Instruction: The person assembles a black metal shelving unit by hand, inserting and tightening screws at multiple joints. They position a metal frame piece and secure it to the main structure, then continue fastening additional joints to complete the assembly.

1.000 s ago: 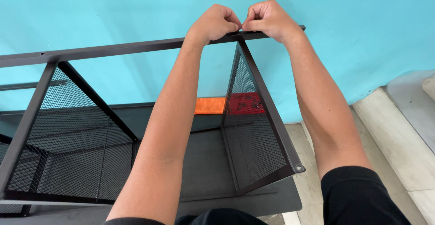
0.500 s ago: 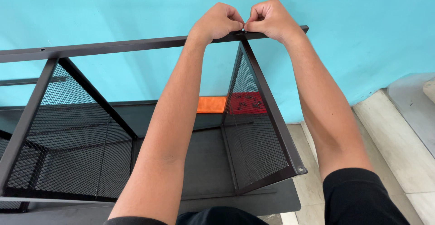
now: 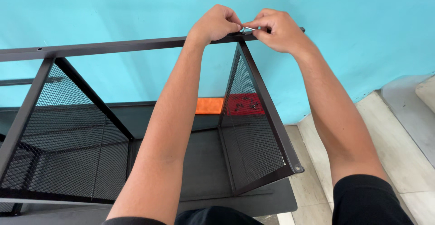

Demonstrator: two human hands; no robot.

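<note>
We are pinching a small silver tool [image 3: 248,29] between the left hand [image 3: 216,24] and right hand [image 3: 276,30], keeping it straight on the black rail [image 3: 113,47] of the mesh rack [image 3: 253,134]

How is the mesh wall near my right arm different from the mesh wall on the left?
The black mesh side panel on the right sits at the very end of the dark metal top bar, just under both hands; the black mesh panel on the left stands away from them. The right panel has orange and red packets showing behind it; the left one does not. Both are dark, framed and upright.
</note>
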